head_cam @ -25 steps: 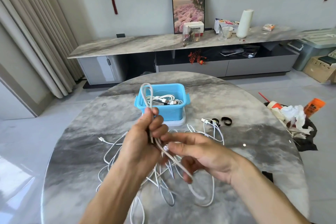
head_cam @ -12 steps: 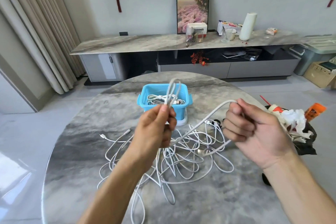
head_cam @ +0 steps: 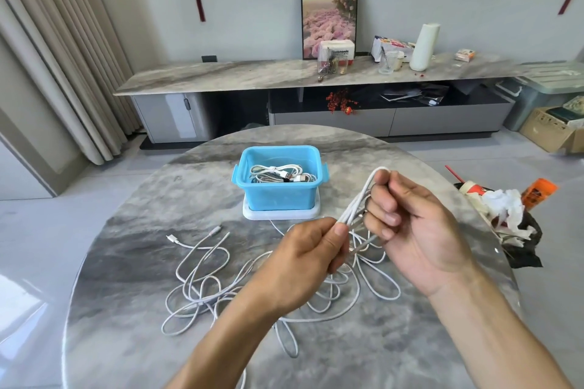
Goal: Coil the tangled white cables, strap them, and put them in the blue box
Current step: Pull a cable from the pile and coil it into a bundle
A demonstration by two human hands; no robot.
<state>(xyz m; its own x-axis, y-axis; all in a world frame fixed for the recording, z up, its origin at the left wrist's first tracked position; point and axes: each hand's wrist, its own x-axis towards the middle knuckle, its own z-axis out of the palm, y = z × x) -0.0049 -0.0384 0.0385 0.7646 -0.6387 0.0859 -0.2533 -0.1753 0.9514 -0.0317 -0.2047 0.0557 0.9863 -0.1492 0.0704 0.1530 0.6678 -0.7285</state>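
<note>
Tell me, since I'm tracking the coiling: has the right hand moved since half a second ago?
Yes. The right hand has come in toward the left hand, nearer the blue box.

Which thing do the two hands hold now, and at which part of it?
Both hold one folded white cable. The left hand pinches its lower end; the right hand grips the upper loop end.

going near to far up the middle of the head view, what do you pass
tangled white cables on the table → left hand → blue box holding coiled cables → long low cabinet → framed flower picture against the wall
</note>
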